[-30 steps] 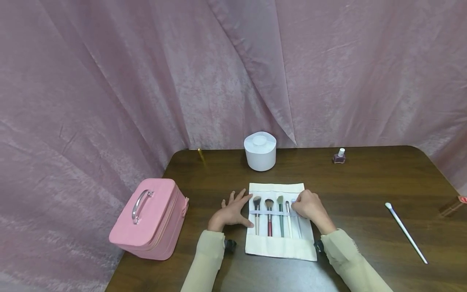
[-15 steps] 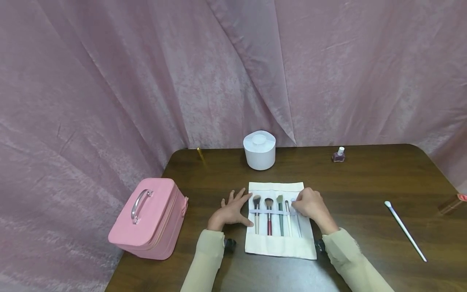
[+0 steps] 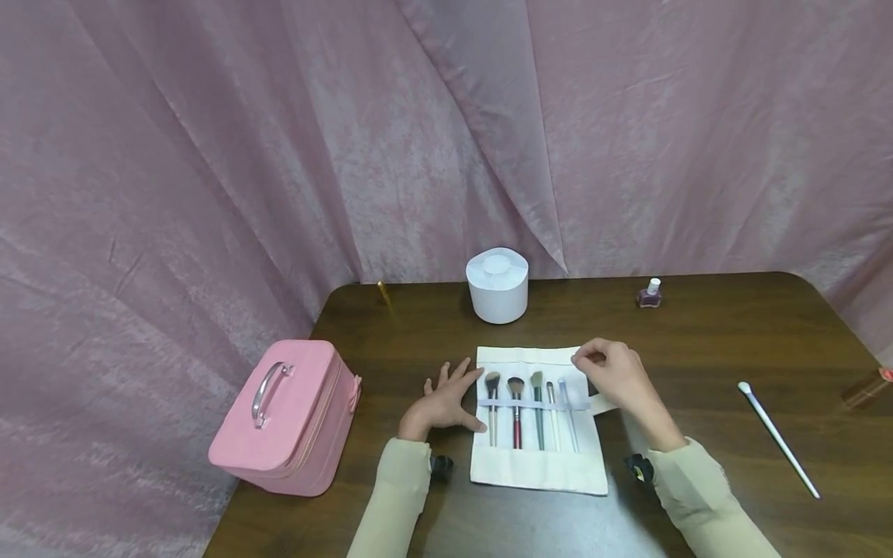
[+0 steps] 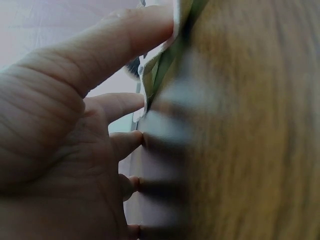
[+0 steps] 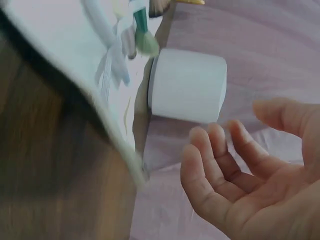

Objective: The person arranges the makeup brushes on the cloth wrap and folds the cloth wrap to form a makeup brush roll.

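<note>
The cream brush roll (image 3: 533, 473) lies flat on the desk (image 3: 698, 341) between both hands — soft, limp and light, best taken by its edge — left hand (image 3: 446, 399) spread flat at its left edge, right hand (image 3: 614, 372) loosely curled, holding nothing.

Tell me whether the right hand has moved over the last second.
Yes. The right hand has lifted off the brushes and shifted back and to the right, toward the far right corner of the brush roll. Its fingers now hang loosely curled, holding nothing.
</note>
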`<control>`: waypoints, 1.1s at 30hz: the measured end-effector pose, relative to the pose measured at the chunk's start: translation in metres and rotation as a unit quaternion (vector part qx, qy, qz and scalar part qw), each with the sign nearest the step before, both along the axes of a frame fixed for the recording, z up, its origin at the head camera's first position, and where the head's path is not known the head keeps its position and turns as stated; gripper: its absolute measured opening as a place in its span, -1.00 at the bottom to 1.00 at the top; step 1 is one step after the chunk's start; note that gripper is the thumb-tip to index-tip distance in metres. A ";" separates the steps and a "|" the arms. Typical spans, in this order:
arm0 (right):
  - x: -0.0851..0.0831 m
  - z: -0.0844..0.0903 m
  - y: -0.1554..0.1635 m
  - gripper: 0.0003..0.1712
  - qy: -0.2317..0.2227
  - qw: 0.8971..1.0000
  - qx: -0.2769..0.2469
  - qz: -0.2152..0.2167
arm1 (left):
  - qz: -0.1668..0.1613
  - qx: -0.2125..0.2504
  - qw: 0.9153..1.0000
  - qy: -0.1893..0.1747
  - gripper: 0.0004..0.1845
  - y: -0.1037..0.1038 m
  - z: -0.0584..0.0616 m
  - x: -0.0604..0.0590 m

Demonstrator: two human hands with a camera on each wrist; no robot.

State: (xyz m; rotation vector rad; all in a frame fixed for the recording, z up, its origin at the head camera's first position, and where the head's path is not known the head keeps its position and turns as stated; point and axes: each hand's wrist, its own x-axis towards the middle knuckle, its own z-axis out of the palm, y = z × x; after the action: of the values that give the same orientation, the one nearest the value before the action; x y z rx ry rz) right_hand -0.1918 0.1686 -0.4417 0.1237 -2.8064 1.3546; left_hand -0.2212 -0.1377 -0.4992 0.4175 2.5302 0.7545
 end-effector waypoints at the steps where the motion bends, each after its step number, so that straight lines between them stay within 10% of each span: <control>1: 0.000 0.000 0.003 -0.77 0.006 1.000 -0.003 -0.006 | 0.001 -0.002 1.000 0.000 0.08 0.000 0.000 0.000; 33: 0.008 -0.032 0.131 -0.50 -0.042 0.985 0.159 -0.050 | 0.003 -0.005 1.000 -0.001 0.09 -0.002 0.001 0.001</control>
State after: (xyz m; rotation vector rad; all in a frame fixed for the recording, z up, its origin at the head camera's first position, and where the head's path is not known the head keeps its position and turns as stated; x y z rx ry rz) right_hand -0.1836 0.2997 -0.4735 -0.0709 -3.0307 0.9033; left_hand -0.2197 -0.1399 -0.4981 0.4057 2.5333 0.7441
